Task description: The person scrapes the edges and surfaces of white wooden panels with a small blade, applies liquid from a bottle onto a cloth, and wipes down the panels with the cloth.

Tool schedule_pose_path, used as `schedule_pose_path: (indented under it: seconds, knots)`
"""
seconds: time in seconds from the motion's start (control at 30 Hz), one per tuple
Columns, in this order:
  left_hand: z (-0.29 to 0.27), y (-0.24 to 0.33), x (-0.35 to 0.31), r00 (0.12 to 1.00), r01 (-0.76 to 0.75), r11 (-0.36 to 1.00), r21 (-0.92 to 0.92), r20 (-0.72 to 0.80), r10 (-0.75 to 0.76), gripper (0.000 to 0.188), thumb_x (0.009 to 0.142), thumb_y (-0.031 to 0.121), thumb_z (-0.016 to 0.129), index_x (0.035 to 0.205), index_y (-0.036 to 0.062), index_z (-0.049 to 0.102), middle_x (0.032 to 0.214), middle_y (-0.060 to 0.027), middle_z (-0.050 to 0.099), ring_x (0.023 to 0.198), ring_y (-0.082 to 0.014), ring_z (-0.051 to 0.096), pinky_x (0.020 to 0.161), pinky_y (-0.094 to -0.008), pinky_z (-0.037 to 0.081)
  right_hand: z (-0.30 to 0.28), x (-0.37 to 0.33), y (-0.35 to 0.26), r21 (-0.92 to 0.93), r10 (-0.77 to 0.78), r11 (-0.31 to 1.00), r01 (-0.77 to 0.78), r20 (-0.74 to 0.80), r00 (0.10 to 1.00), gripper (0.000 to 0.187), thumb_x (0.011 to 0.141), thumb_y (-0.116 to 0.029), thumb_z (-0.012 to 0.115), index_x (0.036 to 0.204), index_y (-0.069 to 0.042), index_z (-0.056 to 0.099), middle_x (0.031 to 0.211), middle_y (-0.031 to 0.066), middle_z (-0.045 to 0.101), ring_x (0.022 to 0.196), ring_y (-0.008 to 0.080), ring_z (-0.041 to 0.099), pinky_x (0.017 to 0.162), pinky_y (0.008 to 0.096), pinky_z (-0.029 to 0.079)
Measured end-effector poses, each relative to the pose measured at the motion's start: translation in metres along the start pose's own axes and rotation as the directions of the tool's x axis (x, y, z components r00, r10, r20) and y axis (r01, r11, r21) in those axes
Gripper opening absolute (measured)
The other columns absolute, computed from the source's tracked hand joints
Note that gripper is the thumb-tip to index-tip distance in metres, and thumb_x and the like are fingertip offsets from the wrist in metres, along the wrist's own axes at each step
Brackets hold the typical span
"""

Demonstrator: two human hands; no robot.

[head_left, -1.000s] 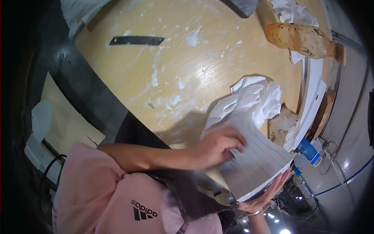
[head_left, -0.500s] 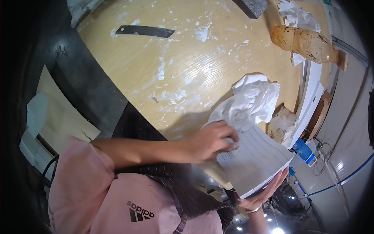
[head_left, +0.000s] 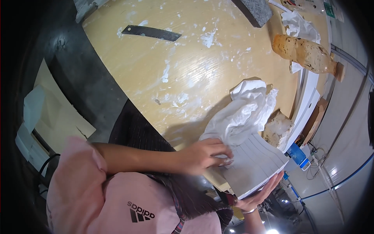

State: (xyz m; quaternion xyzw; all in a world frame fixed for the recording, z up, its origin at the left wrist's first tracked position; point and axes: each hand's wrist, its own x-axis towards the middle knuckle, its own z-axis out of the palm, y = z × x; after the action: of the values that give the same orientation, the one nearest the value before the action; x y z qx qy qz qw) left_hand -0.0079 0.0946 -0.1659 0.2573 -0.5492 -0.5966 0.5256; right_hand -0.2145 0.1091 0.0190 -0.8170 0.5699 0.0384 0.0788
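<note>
Two hands at grey lined block (head_left: pixel 255 165) by near edge of table (head_left: pixel 136 66): left hand (head_left: pixel 212 156) curled at its left side, cannot tell if pinching anything; right hand (head_left: pixel 261 197) flat-fingered, bracing lower edge; apparently surface rubbing, strokes needing steady support; white cloth (head_left: pixel 244 113) beyond

Workshop: one counter (head_left: pixel 136 64), pale wood, white-spattered; one dark flat strip (head_left: pixel 152 32); one stained amber bottle (head_left: pixel 306 53); one grey block (head_left: pixel 257 13).
</note>
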Motion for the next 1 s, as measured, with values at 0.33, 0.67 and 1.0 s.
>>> schedule_pose_path:
  seconds: [0.33, 0.67, 1.0]
  knots:
    - [0.004, -0.008, 0.031, 0.997, 0.075, 0.991, 0.114, 0.009, -0.077, 0.02, 0.088, 0.017, 0.058, 0.098, 0.0005, 0.064, 0.1, -0.0149, 0.06, 0.093, -0.0295, 0.058, 0.081, -0.0371, 0.047, 0.006, -0.006, 0.005, 0.029, 0.024, 0.999, -0.023, -0.033, 0.999, 0.115, 0.075, -0.083, 0.043, 0.147, 0.004, 0.022, 0.148, 0.0375, 0.014, 0.139, 0.0499, 0.02, 0.107, 0.0636, 0.024]
    - [-0.004, -0.019, 0.052, 0.998, 0.049, 0.986, 0.162, -0.038, -0.043, 0.013, 0.082, 0.01, 0.064, 0.077, -0.0024, 0.062, 0.08, -0.0161, 0.054, 0.08, -0.032, 0.056, 0.073, -0.0415, 0.046, 0.002, -0.004, 0.005, 0.013, 0.023, 1.0, -0.023, -0.011, 1.0, 0.115, 0.075, -0.084, 0.043, 0.146, 0.004, 0.024, 0.148, 0.0377, 0.014, 0.139, 0.0487, 0.02, 0.109, 0.0603, 0.023]
    - [-0.004, -0.016, 0.075, 0.967, 0.167, 0.985, 0.052, 0.186, -0.174, 0.011, 0.072, 0.0, 0.065, 0.083, 0.0008, 0.067, 0.083, -0.0106, 0.056, 0.084, -0.0284, 0.056, 0.074, -0.0403, 0.045, 0.001, -0.006, 0.002, 0.025, 0.033, 0.999, -0.033, -0.017, 0.999, 0.114, 0.075, -0.084, 0.042, 0.146, 0.005, 0.025, 0.146, 0.0398, 0.016, 0.138, 0.0499, 0.022, 0.108, 0.06, 0.025]
